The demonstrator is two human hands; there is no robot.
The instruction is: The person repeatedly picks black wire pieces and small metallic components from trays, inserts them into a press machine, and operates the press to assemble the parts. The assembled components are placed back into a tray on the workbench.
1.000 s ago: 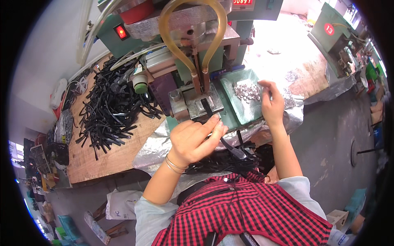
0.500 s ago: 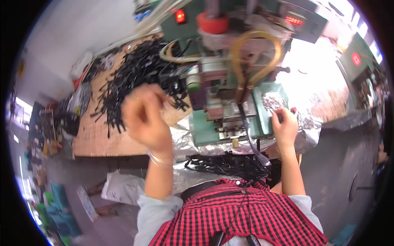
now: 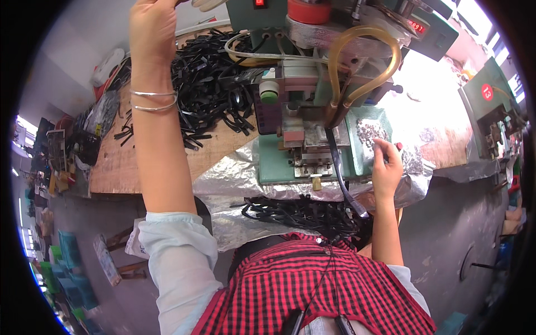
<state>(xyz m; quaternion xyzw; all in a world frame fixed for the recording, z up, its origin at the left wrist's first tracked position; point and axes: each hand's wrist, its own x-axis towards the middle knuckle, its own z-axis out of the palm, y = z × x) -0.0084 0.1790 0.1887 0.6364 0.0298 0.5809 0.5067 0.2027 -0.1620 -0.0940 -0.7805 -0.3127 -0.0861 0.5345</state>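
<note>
My left hand [image 3: 153, 33] is raised high at the upper left, above the heap of black strips [image 3: 209, 92]. The picture's top edge cuts off its fingertips, so what they do is hidden; two thin bangles circle the wrist. My right hand [image 3: 386, 167] is over the green tray [image 3: 363, 162] of small dark metal bits [image 3: 369, 131], thumb and fingers curled together. Anything pinched there is too small to make out. Between my hands stands a green bench press [image 3: 310, 111]. One black strap [image 3: 341, 181] hangs from its working area over the front edge.
More black strips [image 3: 307, 215] lie in my lap area below the table edge. Crumpled foil [image 3: 223, 173] covers part of the wooden table [image 3: 111, 173]. A looped amber hose [image 3: 393, 61] rises before the press. Another green machine [image 3: 486, 89] stands at right.
My left hand has swung up and forward from above the table's strips to the top edge. My right hand stays at the tray, fingers drawn together. The view has shifted slightly.
</note>
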